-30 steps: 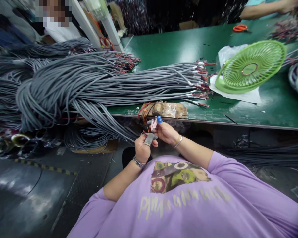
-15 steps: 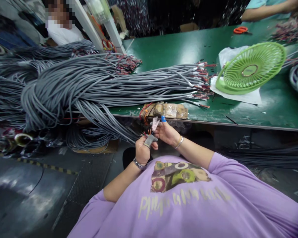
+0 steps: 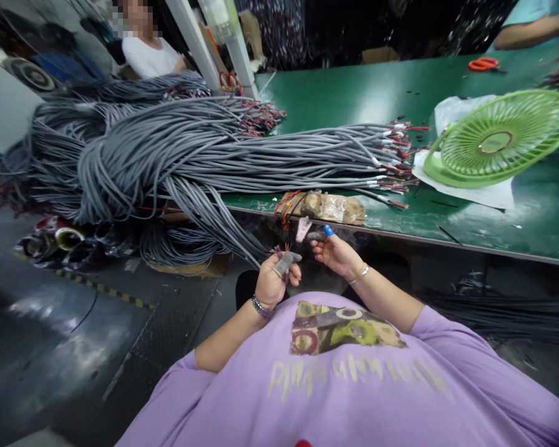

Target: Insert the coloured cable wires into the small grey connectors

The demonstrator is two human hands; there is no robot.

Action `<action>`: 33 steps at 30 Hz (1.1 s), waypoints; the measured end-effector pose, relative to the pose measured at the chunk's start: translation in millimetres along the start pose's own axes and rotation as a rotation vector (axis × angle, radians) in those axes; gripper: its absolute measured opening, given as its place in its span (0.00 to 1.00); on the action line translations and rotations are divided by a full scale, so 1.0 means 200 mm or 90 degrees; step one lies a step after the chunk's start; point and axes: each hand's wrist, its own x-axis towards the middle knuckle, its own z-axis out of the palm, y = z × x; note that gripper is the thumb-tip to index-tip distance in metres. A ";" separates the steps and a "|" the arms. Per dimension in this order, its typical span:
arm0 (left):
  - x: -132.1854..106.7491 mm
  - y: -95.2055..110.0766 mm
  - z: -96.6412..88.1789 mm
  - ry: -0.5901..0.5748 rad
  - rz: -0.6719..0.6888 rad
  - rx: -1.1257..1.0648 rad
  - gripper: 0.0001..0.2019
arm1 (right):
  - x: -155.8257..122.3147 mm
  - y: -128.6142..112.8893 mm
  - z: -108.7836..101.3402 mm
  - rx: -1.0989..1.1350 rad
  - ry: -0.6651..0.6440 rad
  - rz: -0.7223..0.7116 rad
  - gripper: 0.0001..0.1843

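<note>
My left hand (image 3: pixel 272 282) is closed around the end of a grey cable (image 3: pixel 254 249), its thumb in a grey cover. Thin coloured wires (image 3: pixel 286 248) stick out above that thumb. To the right, my right hand (image 3: pixel 338 256) is raised with nothing visible in it. One of its digits wears a blue cover and points up, apart from a grey-covered finger pointing left; the other fingers are loosely curled. A pale pink piece (image 3: pixel 302 228) hangs at the bench edge just left of my right hand. Behind it lies a taped wooden block (image 3: pixel 338 208) with orange wires.
Bundled grey cables (image 3: pixel 261 158) with stripped ends cover the left of the green bench (image 3: pixel 335 93). A green fan (image 3: pixel 498 143) stands on white paper at right. Orange-handled scissors (image 3: pixel 483 64) lie farther back. Two other people are across the bench. Cable rolls (image 3: pixel 69 239) sit below.
My right hand has drawn slightly right, away from the pink piece and the left hand. The left hand keeps its hold on the cable. The whole view has shifted left.
</note>
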 end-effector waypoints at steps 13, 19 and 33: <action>0.04 -0.02 0.01 0.047 0.056 0.086 0.19 | -0.23 -0.10 -0.13 -0.171 0.016 -0.210 0.18; 0.11 0.10 -0.04 0.042 0.222 0.268 0.13 | -0.37 -0.44 -0.23 -0.467 0.156 -0.572 0.17; 0.81 0.59 0.01 -0.024 0.380 1.275 0.24 | -0.23 -0.71 -0.45 -0.723 0.287 -0.606 0.19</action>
